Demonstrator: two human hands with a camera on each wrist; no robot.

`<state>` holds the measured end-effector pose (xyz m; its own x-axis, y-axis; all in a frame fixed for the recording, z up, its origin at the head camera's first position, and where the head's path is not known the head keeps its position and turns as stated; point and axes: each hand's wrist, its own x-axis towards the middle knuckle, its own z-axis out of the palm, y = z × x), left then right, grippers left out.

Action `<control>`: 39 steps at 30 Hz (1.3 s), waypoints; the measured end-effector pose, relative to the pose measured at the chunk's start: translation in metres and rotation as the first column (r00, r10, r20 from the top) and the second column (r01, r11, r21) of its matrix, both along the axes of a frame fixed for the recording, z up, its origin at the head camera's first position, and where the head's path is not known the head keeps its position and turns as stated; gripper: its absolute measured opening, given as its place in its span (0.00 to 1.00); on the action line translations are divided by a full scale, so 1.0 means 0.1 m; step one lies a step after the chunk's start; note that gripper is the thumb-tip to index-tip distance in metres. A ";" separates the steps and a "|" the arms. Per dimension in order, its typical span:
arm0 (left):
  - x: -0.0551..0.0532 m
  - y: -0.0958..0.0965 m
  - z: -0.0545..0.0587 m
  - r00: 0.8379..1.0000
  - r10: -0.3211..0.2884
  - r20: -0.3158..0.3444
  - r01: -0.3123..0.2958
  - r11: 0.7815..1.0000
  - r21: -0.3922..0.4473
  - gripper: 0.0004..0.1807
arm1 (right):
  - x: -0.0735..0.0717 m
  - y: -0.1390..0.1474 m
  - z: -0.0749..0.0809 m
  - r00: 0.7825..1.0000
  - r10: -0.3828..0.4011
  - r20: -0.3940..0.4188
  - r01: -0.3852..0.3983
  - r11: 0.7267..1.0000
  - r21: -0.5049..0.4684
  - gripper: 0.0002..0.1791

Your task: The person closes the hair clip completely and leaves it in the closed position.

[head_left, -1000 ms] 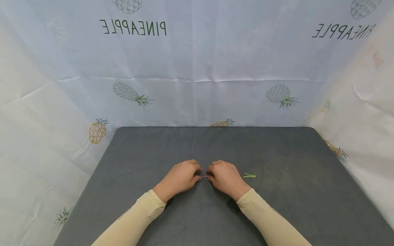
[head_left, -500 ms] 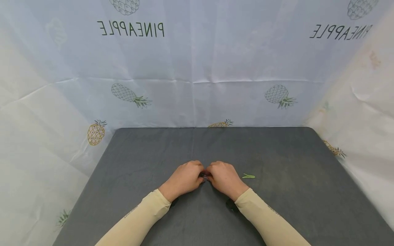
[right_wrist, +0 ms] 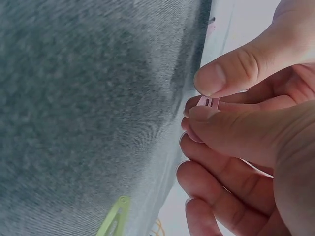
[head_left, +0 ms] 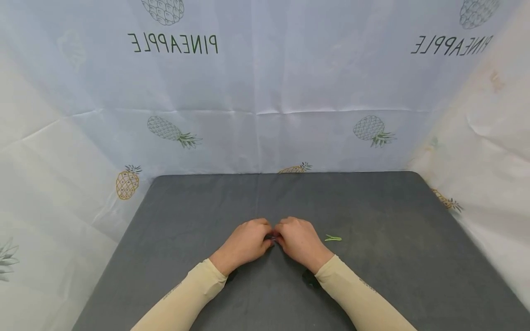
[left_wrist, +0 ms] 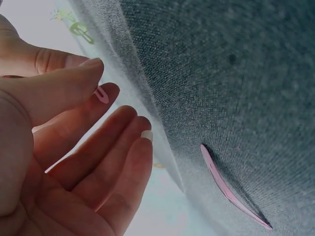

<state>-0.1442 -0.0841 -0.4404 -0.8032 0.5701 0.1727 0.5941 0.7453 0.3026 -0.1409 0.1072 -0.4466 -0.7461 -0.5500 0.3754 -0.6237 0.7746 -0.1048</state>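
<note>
A pink snap hair clip (right_wrist: 208, 102) is pinched between the thumbs and fingers of both hands, which meet near the middle of the table. My left hand (head_left: 247, 241) and right hand (head_left: 300, 241) cover most of this clip in the head view. Only its rounded pink tip shows in the left wrist view. Another pink hair clip (left_wrist: 224, 187) lies on the dark cloth beside the left hand; the head view does not show it. A light green hair clip (head_left: 333, 238) rests to the right of the right hand, its two parts spread apart.
A dark grey cloth-covered table (head_left: 207, 197) spreads under both arms. White curtain (head_left: 265, 82) with pineapple prints stands behind the table and on both sides.
My left hand has come closer to the right one, narrowing the gap between them, and the clip they hold is now mostly covered. The green clip has stayed put.
</note>
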 end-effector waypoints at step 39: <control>0.09 -0.03 0.12 0.997 -0.038 -0.069 0.041 0.998 0.044 0.03 | 0.08 0.08 0.07 0.999 0.047 -0.010 -0.047 0.998 -0.029 0.09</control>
